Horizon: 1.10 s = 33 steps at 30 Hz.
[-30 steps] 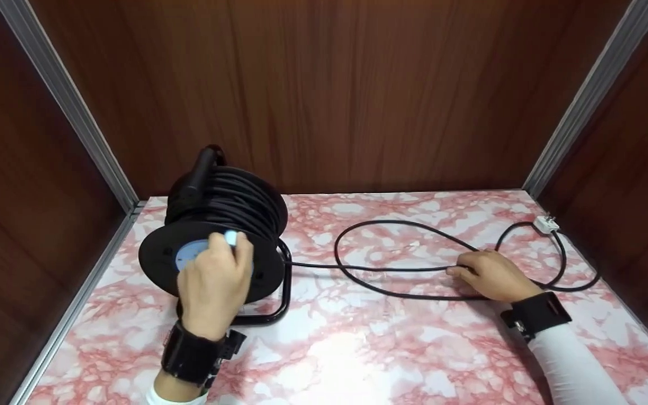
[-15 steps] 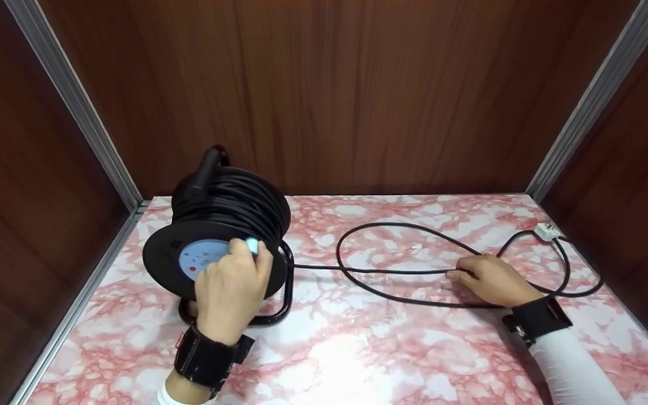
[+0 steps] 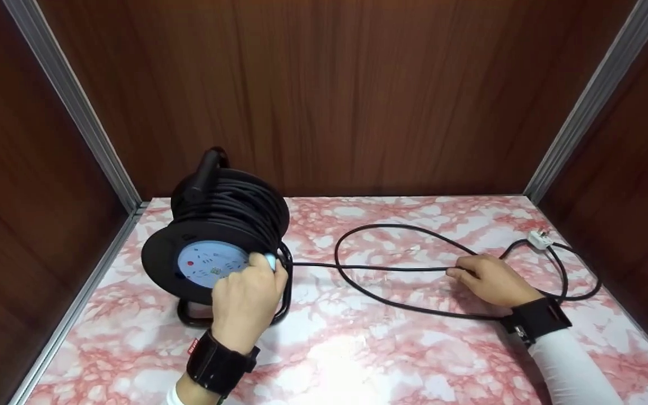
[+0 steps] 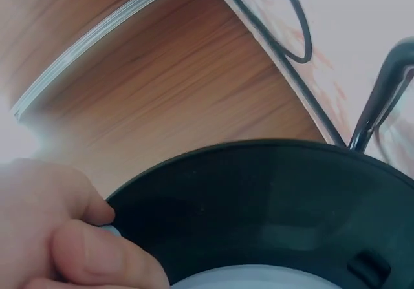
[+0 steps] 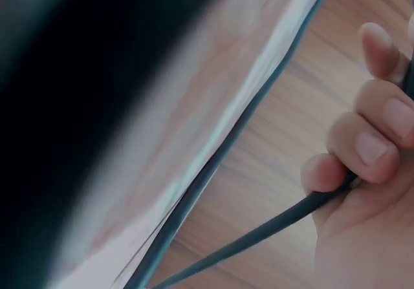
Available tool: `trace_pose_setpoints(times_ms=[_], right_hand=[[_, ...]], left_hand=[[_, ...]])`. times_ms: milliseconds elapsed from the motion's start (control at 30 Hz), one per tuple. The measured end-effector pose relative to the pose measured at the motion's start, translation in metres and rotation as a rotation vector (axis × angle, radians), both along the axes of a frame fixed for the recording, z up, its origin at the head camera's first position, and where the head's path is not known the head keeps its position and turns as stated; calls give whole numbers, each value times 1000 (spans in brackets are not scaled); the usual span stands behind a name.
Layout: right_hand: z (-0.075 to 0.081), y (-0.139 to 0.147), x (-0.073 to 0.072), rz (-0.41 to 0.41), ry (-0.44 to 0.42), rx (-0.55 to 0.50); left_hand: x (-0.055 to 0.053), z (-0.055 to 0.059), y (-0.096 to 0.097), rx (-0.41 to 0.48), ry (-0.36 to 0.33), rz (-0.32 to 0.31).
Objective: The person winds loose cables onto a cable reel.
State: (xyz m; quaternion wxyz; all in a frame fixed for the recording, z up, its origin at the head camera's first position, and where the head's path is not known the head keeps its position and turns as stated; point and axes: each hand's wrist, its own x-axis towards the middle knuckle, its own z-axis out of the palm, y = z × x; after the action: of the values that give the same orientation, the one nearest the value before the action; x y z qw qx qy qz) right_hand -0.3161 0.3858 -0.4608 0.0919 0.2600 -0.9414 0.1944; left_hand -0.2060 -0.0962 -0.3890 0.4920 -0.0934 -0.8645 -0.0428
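A black cable reel (image 3: 228,202) stands at the left of the table, with a blue socket panel (image 3: 206,261) on its front disc. My left hand (image 3: 248,298) grips the reel's light blue crank knob (image 3: 270,260) at the right side of the disc. In the left wrist view, thumb and fingers close around that knob beside the black disc (image 4: 272,192). My right hand (image 3: 493,278) holds the black cable (image 3: 391,269), which runs taut from the reel. Fingers curl around the cable (image 5: 278,224) in the right wrist view.
Loose cable lies in a wide loop across the middle and right of the table (image 3: 346,349). A white plug (image 3: 540,240) at its end lies near the right edge. Brown wood-look panels (image 3: 324,101) enclose the back and both sides. The reel has a black carrying handle (image 3: 207,174) on top.
My left hand has carried the crank knob rightward and down, turning the disc and its socket panel. The plug has shifted slightly toward me. My right hand keeps its hold on the cable.
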Motion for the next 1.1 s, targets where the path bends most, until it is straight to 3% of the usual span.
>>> trace_pose_setpoints(times_ms=[233,367,467,533,767,900,1000,1100], right_hand=[[1,-5,-1,37,10,1],[0,1,-1,12,10,33],[0,9,-2,-44,29,64],[0,11,-3,-66,47,72],[3,2,-7,-13,81,79],[1,5,-5,-32,95,71],[0,8,-5,-24,106,54],[1,10,-6,4,125,47]], left_hand=[[0,-7,1,-31,-3,-9],[1,-12,2,-17,-56,-22],[0,-22,1,-28,-84,-36],[0,-31,0,-83,-83,-47],[2,-57,-15,-184,-95,-101],[3,-67,-24,-217,-121,-108],[5,-72,-31,-239,-164,-112],[6,-75,-38,-238,-288,-124]])
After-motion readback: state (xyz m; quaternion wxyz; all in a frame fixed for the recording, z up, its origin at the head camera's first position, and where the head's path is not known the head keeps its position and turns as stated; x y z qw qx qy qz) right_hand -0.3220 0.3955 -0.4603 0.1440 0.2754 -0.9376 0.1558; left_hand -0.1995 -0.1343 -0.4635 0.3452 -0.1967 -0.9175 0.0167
